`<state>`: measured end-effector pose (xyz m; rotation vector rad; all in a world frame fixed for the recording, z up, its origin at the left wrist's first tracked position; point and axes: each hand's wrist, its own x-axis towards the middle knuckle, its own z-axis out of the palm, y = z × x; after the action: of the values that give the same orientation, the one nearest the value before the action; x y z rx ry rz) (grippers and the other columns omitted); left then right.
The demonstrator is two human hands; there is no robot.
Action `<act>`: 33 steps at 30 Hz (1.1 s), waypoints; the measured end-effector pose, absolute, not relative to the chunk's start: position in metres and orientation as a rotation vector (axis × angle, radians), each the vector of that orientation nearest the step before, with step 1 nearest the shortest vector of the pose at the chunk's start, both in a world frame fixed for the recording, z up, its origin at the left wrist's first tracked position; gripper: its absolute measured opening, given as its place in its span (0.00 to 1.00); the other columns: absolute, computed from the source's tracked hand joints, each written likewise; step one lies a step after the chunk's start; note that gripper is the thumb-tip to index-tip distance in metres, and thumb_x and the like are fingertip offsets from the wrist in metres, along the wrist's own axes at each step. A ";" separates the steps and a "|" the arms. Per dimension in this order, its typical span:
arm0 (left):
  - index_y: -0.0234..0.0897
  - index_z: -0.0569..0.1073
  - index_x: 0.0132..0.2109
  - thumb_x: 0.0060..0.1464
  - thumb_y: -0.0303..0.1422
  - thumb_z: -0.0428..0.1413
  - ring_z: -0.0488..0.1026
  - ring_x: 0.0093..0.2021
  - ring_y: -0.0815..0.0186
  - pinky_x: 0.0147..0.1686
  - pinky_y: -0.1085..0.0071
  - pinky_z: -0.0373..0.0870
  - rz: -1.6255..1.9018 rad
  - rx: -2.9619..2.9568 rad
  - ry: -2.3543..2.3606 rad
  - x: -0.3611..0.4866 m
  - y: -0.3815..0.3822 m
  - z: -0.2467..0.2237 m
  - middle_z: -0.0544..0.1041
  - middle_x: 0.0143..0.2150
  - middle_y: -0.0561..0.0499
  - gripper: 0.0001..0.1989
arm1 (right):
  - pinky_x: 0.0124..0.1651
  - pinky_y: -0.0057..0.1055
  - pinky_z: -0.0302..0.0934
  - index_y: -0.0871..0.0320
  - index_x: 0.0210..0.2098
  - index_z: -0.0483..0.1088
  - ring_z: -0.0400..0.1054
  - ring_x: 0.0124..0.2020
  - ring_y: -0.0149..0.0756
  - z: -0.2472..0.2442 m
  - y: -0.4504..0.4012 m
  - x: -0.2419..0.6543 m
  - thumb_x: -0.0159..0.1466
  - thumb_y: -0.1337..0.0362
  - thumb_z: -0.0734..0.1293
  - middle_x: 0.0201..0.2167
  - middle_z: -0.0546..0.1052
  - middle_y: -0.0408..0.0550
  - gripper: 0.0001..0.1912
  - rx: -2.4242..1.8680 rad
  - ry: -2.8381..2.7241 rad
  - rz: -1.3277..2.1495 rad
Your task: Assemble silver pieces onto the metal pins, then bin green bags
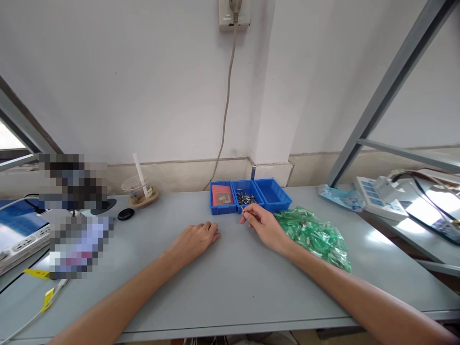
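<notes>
My right hand (263,226) is just in front of the blue bins, its thumb and fingertips pinching a small, thin metal piece (243,210). The middle blue bin (246,185) holds many similar small metal pieces (245,197), too small to name. On the grey table to the left rests my left hand (196,240), fingers curled together; a speck of something dark shows by its fingertips, and I cannot make out what. A pile of shiny green plastic bags (312,235) lies beside my right wrist, partly behind the forearm.
The left blue bin (213,209) contains a reddish sheet; another blue bin (283,203) stands at the right. Along the back left are a clear cup (134,185) and a black round lid (125,214). Power strips (381,199) and a blue packet (339,197) lie rightward.
</notes>
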<state>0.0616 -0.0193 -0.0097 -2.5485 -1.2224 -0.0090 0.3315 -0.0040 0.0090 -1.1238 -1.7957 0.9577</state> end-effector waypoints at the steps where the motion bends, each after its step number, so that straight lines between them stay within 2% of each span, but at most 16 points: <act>1: 0.35 0.69 0.46 0.77 0.38 0.44 0.80 0.35 0.58 0.27 0.70 0.66 -0.009 -2.545 -1.221 0.062 -0.019 -0.010 0.78 0.38 0.46 0.14 | 0.38 0.35 0.62 0.51 0.44 0.69 0.67 0.35 0.38 0.009 -0.004 0.332 0.75 0.52 0.61 0.39 0.81 0.44 0.11 -1.125 -1.793 0.953; 18: 0.33 0.73 0.43 0.75 0.38 0.47 0.80 0.36 0.56 0.27 0.68 0.68 -0.032 -2.526 -1.211 0.062 -0.019 -0.012 0.78 0.38 0.44 0.16 | 0.35 0.34 0.59 0.51 0.43 0.71 0.64 0.33 0.37 0.013 -0.006 0.332 0.74 0.52 0.61 0.38 0.80 0.44 0.12 -1.157 -1.818 0.908; 24: 0.32 0.74 0.43 0.76 0.37 0.46 0.80 0.36 0.55 0.27 0.67 0.68 -0.016 -2.515 -1.259 0.065 -0.020 -0.015 0.78 0.39 0.42 0.17 | 0.36 0.34 0.60 0.51 0.42 0.71 0.66 0.34 0.37 0.012 -0.005 0.331 0.74 0.53 0.62 0.38 0.80 0.43 0.11 -1.146 -1.824 0.892; 33: 0.34 0.71 0.45 0.77 0.38 0.43 0.80 0.39 0.58 0.31 0.69 0.68 -0.026 -2.583 -1.267 0.059 -0.021 -0.005 0.79 0.41 0.44 0.17 | 0.37 0.35 0.61 0.51 0.42 0.71 0.66 0.34 0.39 0.011 -0.003 0.333 0.74 0.51 0.62 0.38 0.80 0.44 0.13 -1.169 -1.815 0.875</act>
<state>0.0594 -0.0208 -0.0047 -2.5831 -1.2668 -0.0256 0.3325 -0.0035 0.0107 -1.1693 -1.8149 0.8748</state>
